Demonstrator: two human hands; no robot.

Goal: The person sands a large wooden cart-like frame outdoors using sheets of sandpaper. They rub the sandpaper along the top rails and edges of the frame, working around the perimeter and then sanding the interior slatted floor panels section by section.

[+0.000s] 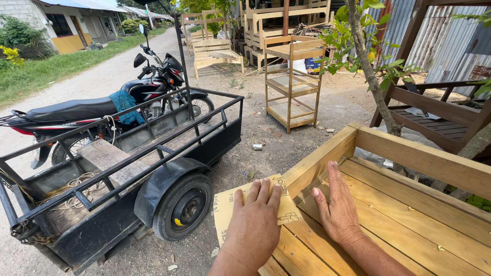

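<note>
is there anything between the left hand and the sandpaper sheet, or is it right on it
Nothing visible: the left hand lies flat right on the sandpaper sheet, over the edge of the wooden bench. The right hand rests on the slats beside it.

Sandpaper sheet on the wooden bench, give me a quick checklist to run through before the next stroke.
1. Left hand flat on the sandpaper sheet: ok.
2. Sheet fully backed by wood: not ok, part overhangs the bench edge.
3. Right hand steadying the wooden bench, clear of the sheet: ok.
4. Grit side facing down: cannot tell.
5. Black trailer clear of the left elbow: ok, a gap shows.
</note>
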